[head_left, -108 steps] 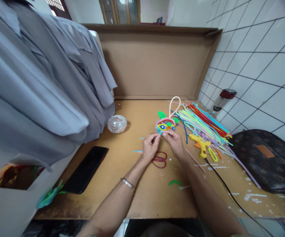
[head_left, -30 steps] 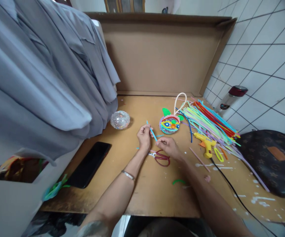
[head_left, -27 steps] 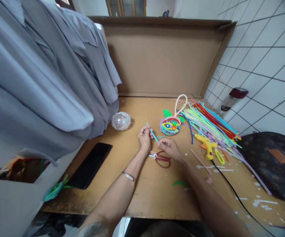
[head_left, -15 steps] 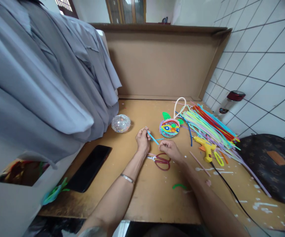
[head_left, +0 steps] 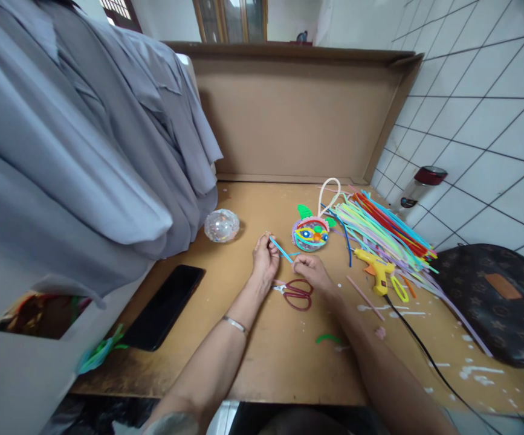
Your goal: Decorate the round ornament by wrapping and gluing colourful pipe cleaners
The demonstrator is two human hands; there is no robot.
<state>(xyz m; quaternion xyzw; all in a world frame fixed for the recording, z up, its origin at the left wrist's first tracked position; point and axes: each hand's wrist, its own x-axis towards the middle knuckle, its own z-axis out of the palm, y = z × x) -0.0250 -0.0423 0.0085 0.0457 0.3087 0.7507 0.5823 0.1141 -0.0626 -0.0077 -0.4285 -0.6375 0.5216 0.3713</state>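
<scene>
A light-blue craft strip (head_left: 281,249) stretched aslant above a wooden table (head_left: 271,368), pinched at its upper end by a person's left hand (head_left: 265,258) and at its lower end by the right hand (head_left: 311,270), both sets of fingers closed on it. Just beyond the right hand sat a clear ball decorated as a face (head_left: 310,237), with green ears and a white loop on top. Red-handled scissors (head_left: 298,295) lay just below the hands, with a curved green piece (head_left: 328,339) nearer the table's front edge. To the right, a yellow glue gun (head_left: 379,272) rested near a heap of coloured strips (head_left: 379,226), a dark patterned bag (head_left: 492,308) beyond. On the left were a plain clear ball (head_left: 222,226) and a black phone (head_left: 165,308), beside hanging grey cloth (head_left: 107,157). A cardboard panel (head_left: 284,115) stood behind.
</scene>
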